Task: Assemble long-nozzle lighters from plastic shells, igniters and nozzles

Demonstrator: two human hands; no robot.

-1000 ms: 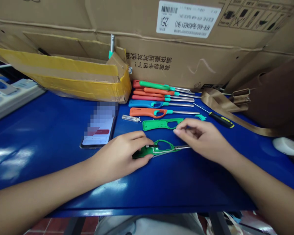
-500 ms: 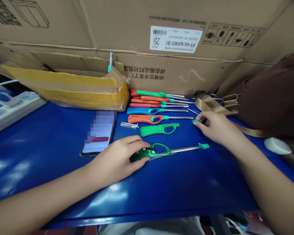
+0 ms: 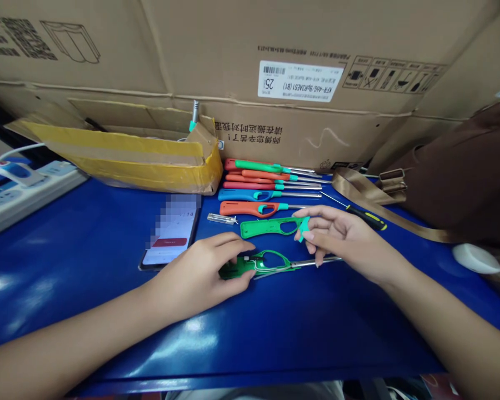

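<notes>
An opened green lighter half (image 3: 256,264) with a metal tube lies on the blue table (image 3: 275,328). My left hand (image 3: 204,272) presses down on its handle end, fingers curled over it. My right hand (image 3: 341,239) is above the tube, pinching a small teal plastic piece (image 3: 304,228) between thumb and fingers. A separate green lighter shell (image 3: 270,226) lies just behind, next to the teal piece.
A row of assembled orange, blue and green lighters (image 3: 266,183) lies behind. A small clear part (image 3: 221,219), a phone (image 3: 171,233), a black-yellow screwdriver (image 3: 364,218), a taped carton (image 3: 120,155), a power strip (image 3: 20,189) and a brown bag (image 3: 462,166) surround the work spot.
My right hand reached to the right, picked up the small teal piece and came back over the lighter's tube. My left hand stayed on the green handle.
</notes>
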